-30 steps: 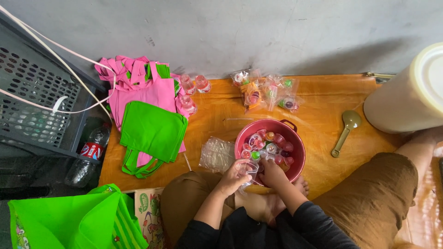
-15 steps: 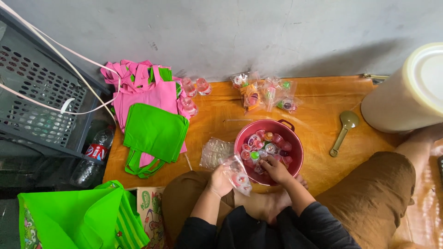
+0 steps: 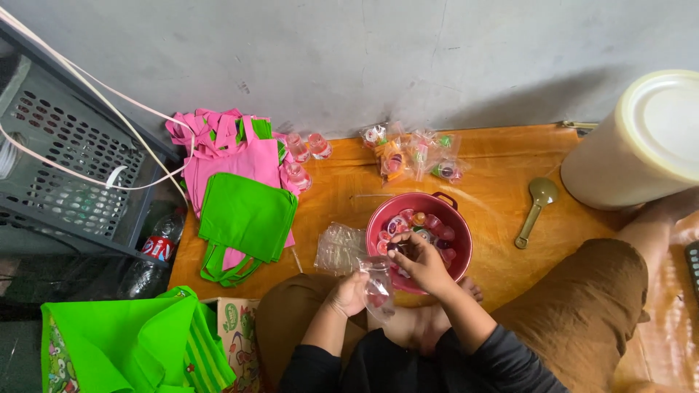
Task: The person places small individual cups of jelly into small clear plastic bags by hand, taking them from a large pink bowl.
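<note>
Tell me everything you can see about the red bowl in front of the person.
The red bowl is a round, deep basin that looks like plastic, with a small loop handle on its far rim. It stands upright on the orange mat, close to the person's crossed legs. It is part-filled with small, colourful sealed cups. The right hand reaches into it over the near rim and covers part of the contents. The left hand holds a clear plastic bag just beside its near edge.

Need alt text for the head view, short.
A seated person's left hand holds a clear plastic bag while the right hand reaches into a red bowl of small jelly cups. Pink and green bags lie left.
</note>
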